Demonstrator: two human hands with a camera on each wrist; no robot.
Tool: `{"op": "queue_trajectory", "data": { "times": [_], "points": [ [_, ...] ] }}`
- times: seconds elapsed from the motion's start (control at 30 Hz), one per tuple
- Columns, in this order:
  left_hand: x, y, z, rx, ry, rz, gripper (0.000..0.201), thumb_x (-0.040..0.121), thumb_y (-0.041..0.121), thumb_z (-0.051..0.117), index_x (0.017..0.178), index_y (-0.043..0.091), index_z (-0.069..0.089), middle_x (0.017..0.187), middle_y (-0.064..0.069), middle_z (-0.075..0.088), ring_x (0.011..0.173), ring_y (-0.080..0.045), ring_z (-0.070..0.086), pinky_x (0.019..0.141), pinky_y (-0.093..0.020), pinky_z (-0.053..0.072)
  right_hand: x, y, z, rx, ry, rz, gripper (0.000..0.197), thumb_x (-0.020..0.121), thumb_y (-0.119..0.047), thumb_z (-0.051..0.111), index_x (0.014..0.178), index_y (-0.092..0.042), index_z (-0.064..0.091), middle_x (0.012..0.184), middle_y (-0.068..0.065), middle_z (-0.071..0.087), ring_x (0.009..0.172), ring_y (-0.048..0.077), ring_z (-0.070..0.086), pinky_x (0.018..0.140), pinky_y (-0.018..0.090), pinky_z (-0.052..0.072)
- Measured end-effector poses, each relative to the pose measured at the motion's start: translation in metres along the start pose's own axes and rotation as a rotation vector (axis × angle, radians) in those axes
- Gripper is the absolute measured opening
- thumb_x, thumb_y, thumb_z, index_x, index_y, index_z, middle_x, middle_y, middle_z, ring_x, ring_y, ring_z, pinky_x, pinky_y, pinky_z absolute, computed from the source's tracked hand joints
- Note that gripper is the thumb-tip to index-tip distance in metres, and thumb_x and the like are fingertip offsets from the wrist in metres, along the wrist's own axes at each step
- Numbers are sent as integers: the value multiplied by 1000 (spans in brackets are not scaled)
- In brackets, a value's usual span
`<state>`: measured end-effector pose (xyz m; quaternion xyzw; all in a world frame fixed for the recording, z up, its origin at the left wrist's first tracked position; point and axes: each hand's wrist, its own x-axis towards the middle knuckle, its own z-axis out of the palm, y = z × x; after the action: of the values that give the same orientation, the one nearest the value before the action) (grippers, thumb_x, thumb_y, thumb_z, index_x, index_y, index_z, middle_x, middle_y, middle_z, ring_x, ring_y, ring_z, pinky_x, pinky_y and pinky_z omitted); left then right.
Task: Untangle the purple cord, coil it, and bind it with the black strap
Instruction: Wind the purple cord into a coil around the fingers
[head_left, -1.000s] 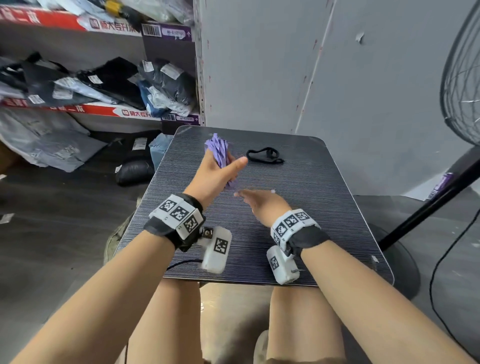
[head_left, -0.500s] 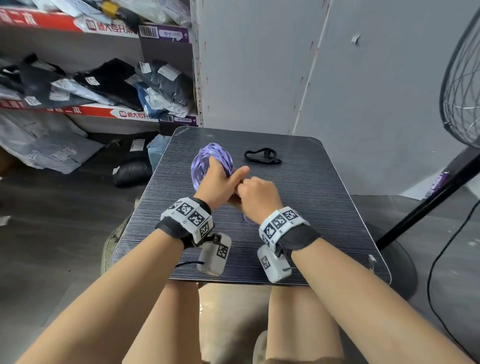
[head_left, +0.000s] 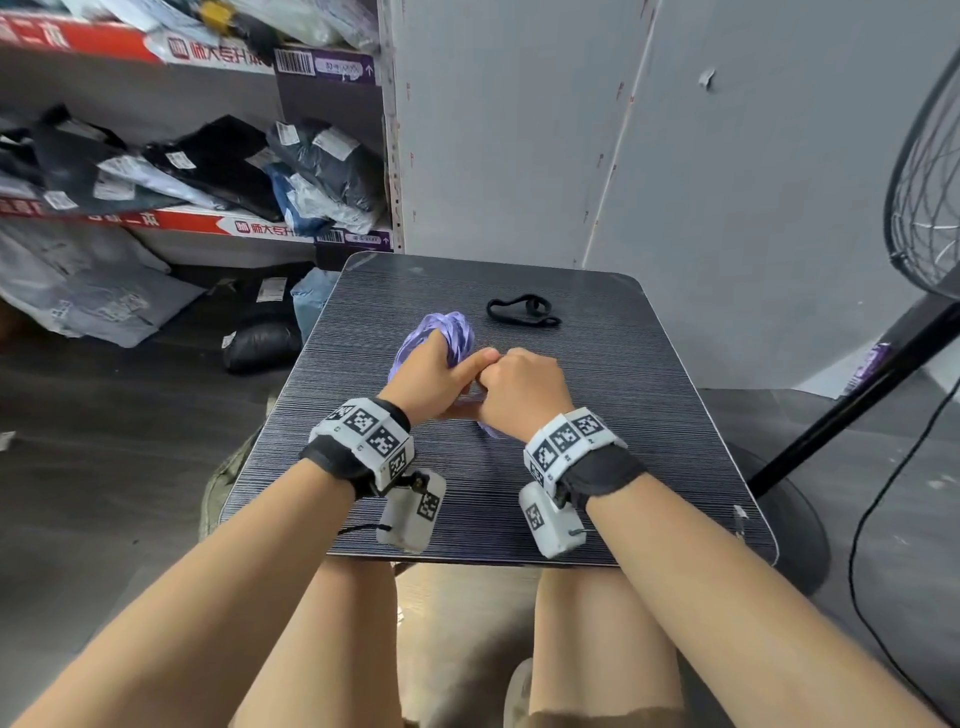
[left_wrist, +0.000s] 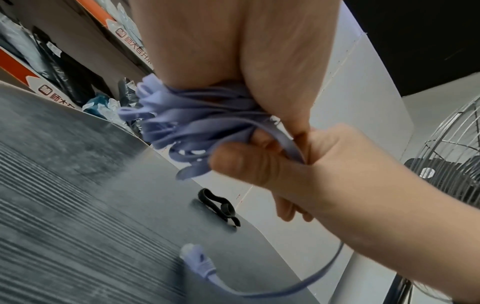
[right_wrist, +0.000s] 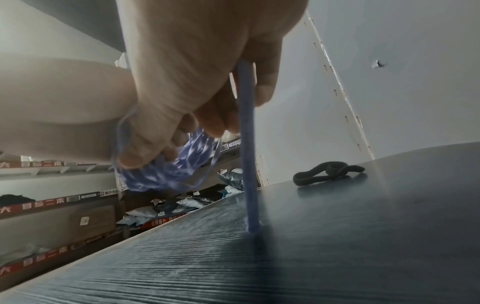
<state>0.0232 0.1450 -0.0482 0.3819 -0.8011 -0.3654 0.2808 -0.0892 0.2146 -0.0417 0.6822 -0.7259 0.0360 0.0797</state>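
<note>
We see the left hand (head_left: 434, 371) gripping the bundled purple cord (head_left: 441, 335) above the counter (head_left: 649, 415). The right hand (head_left: 522, 392), touching it, pinches the loose strand. The black strap (head_left: 522, 310) lies apart, farther back.

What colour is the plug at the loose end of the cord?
The plug is pale lilac with a clear tip, matching the purple cord; the left wrist view shows it best.
</note>
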Motion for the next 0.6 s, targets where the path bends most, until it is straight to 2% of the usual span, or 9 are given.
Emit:
{"op": "queue_trajectory", "data": {
  "times": [0.07,0.1,0.2,0.27,0.33,0.4,0.5,0.57,0.6],
  "points": [
    [-1,-9,-1,25,-68,-21,46,88,48,56,66,12,38,58,-10,43,53,-18,37,54,-35,35,0,4,-1,-7,-18,14,42,87,-49,52,96,-12,67,97,4,67,99,24,55,71,32,41],
    [-3,-11,-3,24,-107,-23,49,86,52,56,68,9,40,60,-12,44,54,-19,38,55,-38,34,0,7,-2,7,-17,39,38,87,-47,52,94,-13,67,95,4,67,97,23,56,70,32,42],
    [-11,-12,-8,-53,-291,22,66,75,62,62,70,-1,43,62,-10,35,55,-19,30,55,-32,25,-3,15,-2,117,-11,126,21,87,-34,54,81,-16,65,86,6,65,87,26,57,64,30,40],
    [-15,-8,-9,15,-414,52,64,72,56,71,69,-1,41,67,-9,30,60,-19,27,57,-30,21,-7,19,-1,224,-11,199,19,86,-29,57,70,-19,57,77,4,61,77,26,53,60,29,34],
    [-20,-9,-6,166,-399,43,50,78,43,72,71,8,38,70,-10,29,61,-18,27,55,-28,18,-12,22,3,321,-10,246,23,85,-34,60,67,-21,55,72,0,59,70,22,51,58,28,35],
    [-22,-14,-4,175,-335,-17,39,85,38,65,74,11,39,69,-10,35,58,-18,31,53,-27,22,-18,24,8,456,11,283,29,82,-43,63,67,-19,59,70,-2,61,66,20,53,57,29,39],
    [-24,-28,-2,-62,-317,-153,32,87,35,60,77,10,44,66,-11,47,55,-20,43,57,-31,36,-29,30,20,653,25,330,29,82,-45,64,72,-18,64,73,-1,64,71,18,57,65,32,45],
    [-25,-32,-1,-293,-327,-211,20,91,25,58,84,9,48,69,-12,48,57,-19,44,57,-30,39,-35,32,29,718,-10,341,23,85,-39,62,79,-17,66,78,0,66,76,18,58,70,32,45],
    [-27,-32,0,-412,-328,-230,16,94,18,55,83,10,47,66,-9,45,54,-17,42,54,-27,37,-37,33,33,728,-23,343,23,87,-37,60,82,-16,66,79,2,66,76,20,58,71,33,45]
  ]
}}
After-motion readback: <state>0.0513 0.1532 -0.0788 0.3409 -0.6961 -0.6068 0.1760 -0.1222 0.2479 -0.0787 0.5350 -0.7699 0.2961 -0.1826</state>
